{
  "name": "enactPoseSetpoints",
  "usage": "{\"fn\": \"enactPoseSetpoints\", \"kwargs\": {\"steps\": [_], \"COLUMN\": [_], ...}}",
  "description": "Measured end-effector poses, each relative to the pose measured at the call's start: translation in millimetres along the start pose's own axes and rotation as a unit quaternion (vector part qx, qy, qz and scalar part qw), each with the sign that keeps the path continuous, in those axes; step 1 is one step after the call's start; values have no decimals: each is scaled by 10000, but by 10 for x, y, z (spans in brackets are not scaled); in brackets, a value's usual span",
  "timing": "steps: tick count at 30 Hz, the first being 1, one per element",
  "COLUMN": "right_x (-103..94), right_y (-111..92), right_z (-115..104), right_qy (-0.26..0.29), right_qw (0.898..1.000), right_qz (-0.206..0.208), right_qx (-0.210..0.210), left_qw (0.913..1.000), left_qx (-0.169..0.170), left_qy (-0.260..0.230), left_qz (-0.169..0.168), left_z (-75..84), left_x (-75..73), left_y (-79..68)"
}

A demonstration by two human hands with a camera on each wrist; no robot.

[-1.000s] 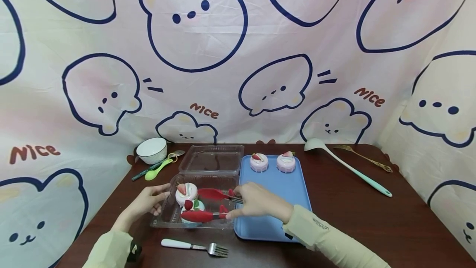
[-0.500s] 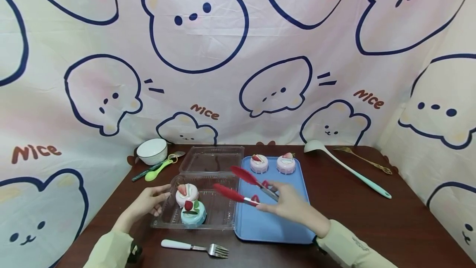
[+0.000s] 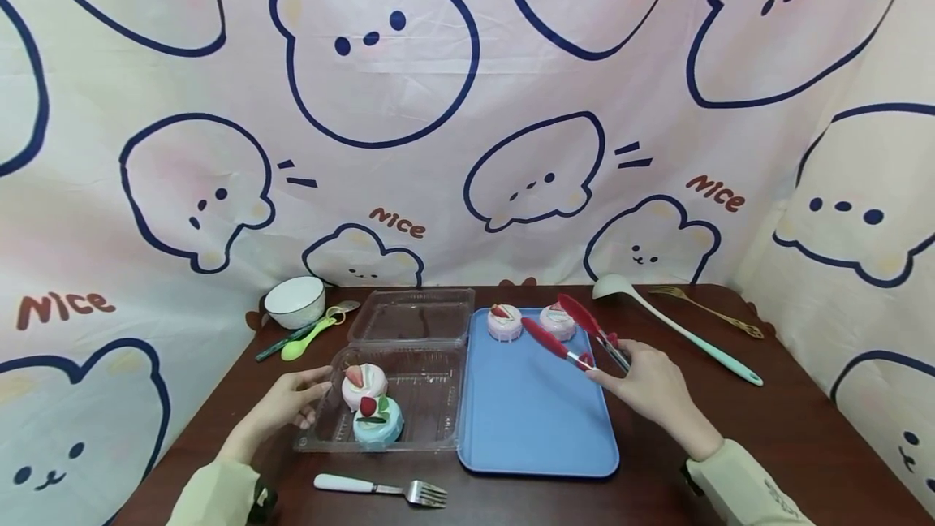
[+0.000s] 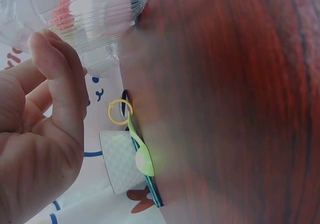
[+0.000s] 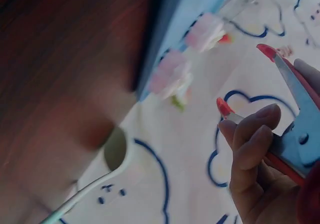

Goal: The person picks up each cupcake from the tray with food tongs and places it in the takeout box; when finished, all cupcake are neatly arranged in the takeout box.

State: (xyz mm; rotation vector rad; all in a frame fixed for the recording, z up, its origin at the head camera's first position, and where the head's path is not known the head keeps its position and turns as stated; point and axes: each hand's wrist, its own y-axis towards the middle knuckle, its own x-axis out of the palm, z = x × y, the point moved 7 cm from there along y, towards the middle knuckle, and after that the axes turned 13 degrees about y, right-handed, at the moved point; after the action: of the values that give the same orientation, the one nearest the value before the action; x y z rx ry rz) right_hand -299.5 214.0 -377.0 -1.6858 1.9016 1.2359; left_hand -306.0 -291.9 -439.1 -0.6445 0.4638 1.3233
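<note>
Red tongs (image 3: 548, 339) gripped in R hand (image 3: 656, 388); L hand (image 3: 286, 403), w/ fingers loosely bent, touches clr box (image 3: 425, 400).

Tongs (image 3: 544, 337): were red and silver. Tray (image 3: 536, 412): was plain blue. One cake (image 3: 378, 427): was pale blue; three other cakes (image 3: 505, 325): were pale pink. Counter (image 3: 723, 437): was dark red-brown, wood-grained. Backdrop (image 3: 409, 173): was pinkish white, printed with navy-outlined bears.

R grip (image 5: 250, 169) w/ tongs (image 5: 301, 129), pink cakes (image 5: 171, 74) on blue tray (image 5: 187, 6)
</note>
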Motion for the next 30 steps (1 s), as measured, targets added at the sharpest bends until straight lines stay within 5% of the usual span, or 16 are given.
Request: {"fn": "enactPoseSetpoints", "kwargs": {"steps": [11, 30], "right_x": [81, 269], "right_y": [117, 255], "right_z": [326, 436], "right_qy": [-62, -51], "right_qw": [9936, 9888], "right_qz": [-327, -695], "right_qx": [1084, 1318], "left_qw": [9999, 9999], "left_qx": [-54, -30], "left_qy": [-88, -8], "left_qz": [-112, -139], "left_z": [-43, -1], "left_x": [17, 2], "left_y": [-28, 22]}}
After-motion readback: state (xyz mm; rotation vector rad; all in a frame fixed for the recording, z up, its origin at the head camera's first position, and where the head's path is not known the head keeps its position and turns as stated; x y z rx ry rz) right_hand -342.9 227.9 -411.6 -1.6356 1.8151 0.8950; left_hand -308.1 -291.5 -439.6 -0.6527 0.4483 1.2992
